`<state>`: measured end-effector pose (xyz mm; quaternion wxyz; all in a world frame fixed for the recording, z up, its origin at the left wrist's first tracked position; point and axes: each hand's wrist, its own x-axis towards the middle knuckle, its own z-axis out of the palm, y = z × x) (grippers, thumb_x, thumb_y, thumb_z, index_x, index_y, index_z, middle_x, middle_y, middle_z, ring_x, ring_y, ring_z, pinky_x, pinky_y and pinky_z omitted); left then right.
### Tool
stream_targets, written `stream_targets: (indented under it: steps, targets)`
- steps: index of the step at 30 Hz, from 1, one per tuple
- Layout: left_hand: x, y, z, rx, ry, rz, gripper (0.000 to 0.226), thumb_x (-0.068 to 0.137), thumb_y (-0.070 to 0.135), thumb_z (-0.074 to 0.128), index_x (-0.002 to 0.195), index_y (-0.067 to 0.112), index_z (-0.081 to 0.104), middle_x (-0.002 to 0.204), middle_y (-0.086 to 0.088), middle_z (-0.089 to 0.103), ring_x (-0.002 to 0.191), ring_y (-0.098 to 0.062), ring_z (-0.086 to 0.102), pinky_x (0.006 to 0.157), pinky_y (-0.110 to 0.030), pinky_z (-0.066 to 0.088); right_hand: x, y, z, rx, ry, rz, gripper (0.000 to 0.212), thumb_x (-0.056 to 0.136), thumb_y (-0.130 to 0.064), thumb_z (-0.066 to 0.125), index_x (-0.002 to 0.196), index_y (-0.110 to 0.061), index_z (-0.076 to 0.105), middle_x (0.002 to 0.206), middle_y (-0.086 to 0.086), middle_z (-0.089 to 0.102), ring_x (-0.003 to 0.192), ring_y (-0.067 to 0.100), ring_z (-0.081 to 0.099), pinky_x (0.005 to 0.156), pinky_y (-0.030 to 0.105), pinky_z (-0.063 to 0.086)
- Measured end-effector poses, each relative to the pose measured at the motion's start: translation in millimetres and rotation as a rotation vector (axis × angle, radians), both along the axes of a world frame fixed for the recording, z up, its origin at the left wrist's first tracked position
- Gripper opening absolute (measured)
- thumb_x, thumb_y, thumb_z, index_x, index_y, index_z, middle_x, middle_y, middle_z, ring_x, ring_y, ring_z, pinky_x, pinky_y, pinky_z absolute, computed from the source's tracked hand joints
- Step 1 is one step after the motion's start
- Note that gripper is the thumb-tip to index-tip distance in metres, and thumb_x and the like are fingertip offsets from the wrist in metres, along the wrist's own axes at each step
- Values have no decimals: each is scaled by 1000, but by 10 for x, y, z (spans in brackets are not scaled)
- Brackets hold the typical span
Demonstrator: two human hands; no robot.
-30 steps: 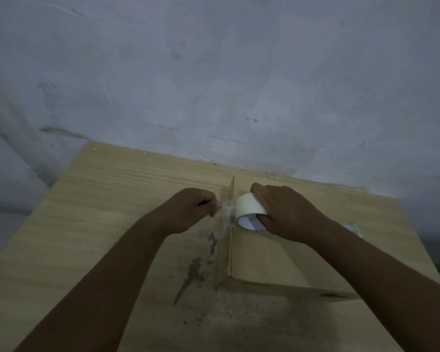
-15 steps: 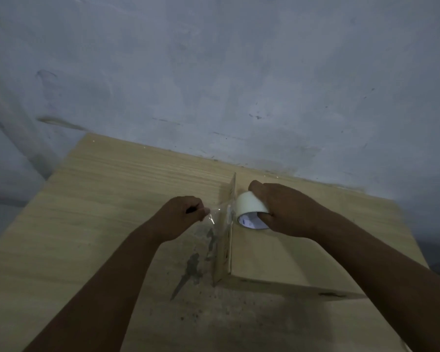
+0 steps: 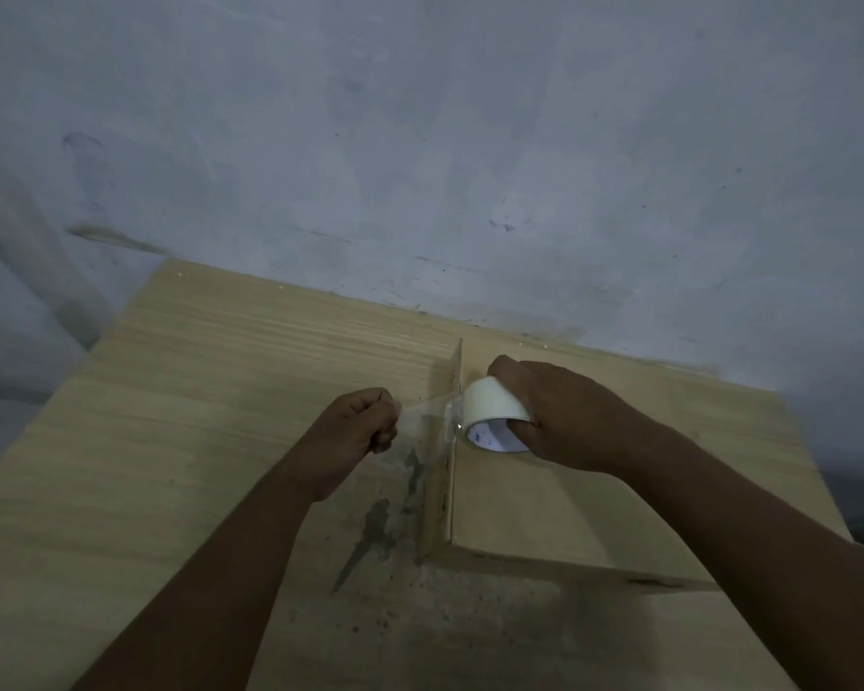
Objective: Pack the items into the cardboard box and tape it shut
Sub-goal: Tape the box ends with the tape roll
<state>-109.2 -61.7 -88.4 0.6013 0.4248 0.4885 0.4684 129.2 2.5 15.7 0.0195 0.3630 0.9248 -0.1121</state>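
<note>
A closed cardboard box (image 3: 534,506) lies on the wooden table (image 3: 180,421), right of centre. My right hand (image 3: 564,416) presses a roll of clear tape (image 3: 495,411) down on the box top near its left edge. My left hand (image 3: 355,436) pinches the free end of the tape strip (image 3: 425,416) and holds it stretched out to the left, past the box's left edge. The strip spans the gap between the two hands. The box's contents are hidden.
A grey plastered wall (image 3: 470,142) rises right behind the table's far edge. Dark stains (image 3: 375,531) mark the tabletop just left of the box. The table's left half is bare wood.
My left hand has drawn the tape end further left, away from the roll, so a longer clear strip is stretched out. The right hand and the roll stay on the box.
</note>
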Motion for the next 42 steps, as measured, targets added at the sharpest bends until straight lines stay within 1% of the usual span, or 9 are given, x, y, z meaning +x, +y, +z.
stream_targets:
  steps: [5,10,13,16,20,25,31,37,42]
  targets:
    - [8,-87,-148,26,140,-9,32,100,13,47,68,9,42,60,-3,36,56,-14,32,56,-24,30,-59,-20,8,-63,60,-11,25,87,-27,52,109,-27,40,92,-3,55,78,16,49,63,35,43]
    - [16,9,-373,279,707,-115,33,99,23,51,68,14,43,64,4,39,58,-7,38,59,-27,31,-150,6,59,-72,35,-10,35,86,-33,58,113,-33,37,99,-6,56,82,15,52,66,37,47]
    - [22,72,-436,410,863,-80,31,99,22,51,70,19,39,68,8,35,62,-4,36,58,-20,28,-199,5,137,-97,70,-38,47,83,-31,62,121,-39,34,109,-7,58,83,14,53,69,36,49]
    - [10,48,-535,411,875,27,30,99,19,50,72,18,39,70,7,34,63,-7,35,57,-24,23,-240,-9,155,-109,68,-14,51,84,-28,59,126,-42,34,110,-2,56,87,19,55,75,41,50]
    - [65,17,-605,439,875,83,27,98,16,52,74,19,41,73,4,37,66,-12,38,60,-23,23,-286,22,157,-68,18,5,50,84,-25,57,129,-41,39,93,-3,45,77,18,52,68,42,49]
    - [-32,-72,-761,411,848,188,33,96,34,41,74,11,48,74,1,41,66,-9,38,59,-23,28,-332,21,175,-61,-18,24,45,85,-27,58,125,-43,46,89,-5,40,74,15,48,63,36,46]
    - [-49,-23,-891,389,833,181,27,96,30,45,73,15,46,74,4,37,66,-7,34,61,-21,25,-329,61,213,-83,-25,32,37,86,-32,58,122,-40,54,84,-13,38,72,1,43,58,21,33]
    - [-55,-92,-1076,282,813,155,37,92,41,37,72,12,47,71,5,35,65,-10,35,60,-25,22,-256,111,272,-66,-38,25,35,84,-21,58,114,-39,61,79,-16,35,68,-2,41,54,20,26]
    - [-13,21,-1109,245,826,104,24,94,20,54,72,9,50,73,0,39,67,-18,41,61,-27,23,-232,98,231,-80,-70,30,36,83,-24,58,115,-41,59,80,-15,36,69,-1,42,54,20,28]
